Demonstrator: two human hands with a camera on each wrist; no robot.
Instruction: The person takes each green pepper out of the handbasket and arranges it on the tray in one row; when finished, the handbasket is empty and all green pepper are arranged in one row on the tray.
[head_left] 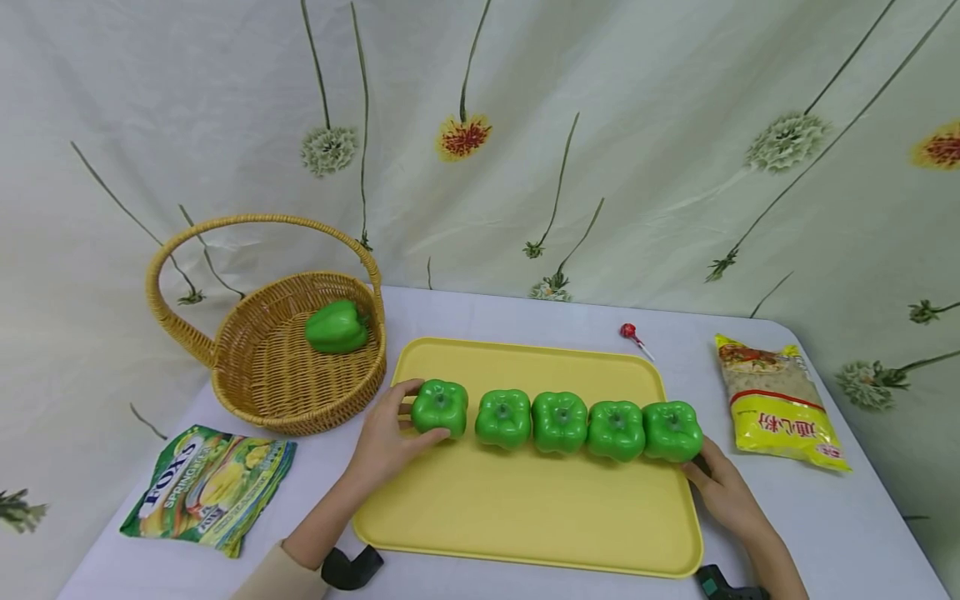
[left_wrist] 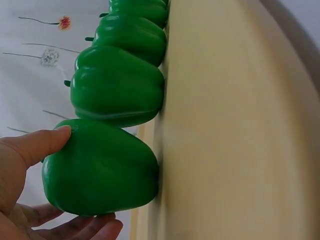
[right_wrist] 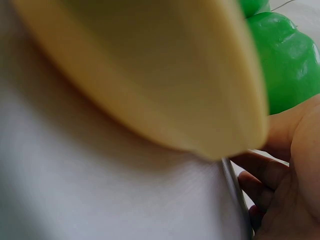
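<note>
On the yellow tray (head_left: 525, 512) several green bell peppers stand in a row, stems up. My left hand (head_left: 386, 433) grips the leftmost bell pepper (head_left: 439, 408), thumb on its near side and fingers round the outer side. In the left wrist view this bell pepper (left_wrist: 100, 170) stands close to its neighbour (left_wrist: 117, 87). At the tray's right rim, my right hand (head_left: 723, 487) is beside the rightmost bell pepper (head_left: 672, 431). In the right wrist view the tray's edge (right_wrist: 240, 100) hides part of the thumb and fingers, so I cannot tell what they hold.
A wicker basket (head_left: 292, 408) with a tall handle stands at the left, holding another green bell pepper (head_left: 336, 327). In front of it lies a green sweets bag (head_left: 210, 487). A red lollipop (head_left: 630, 331) lies behind the tray; a yellow food packet (head_left: 780, 404) is at the right.
</note>
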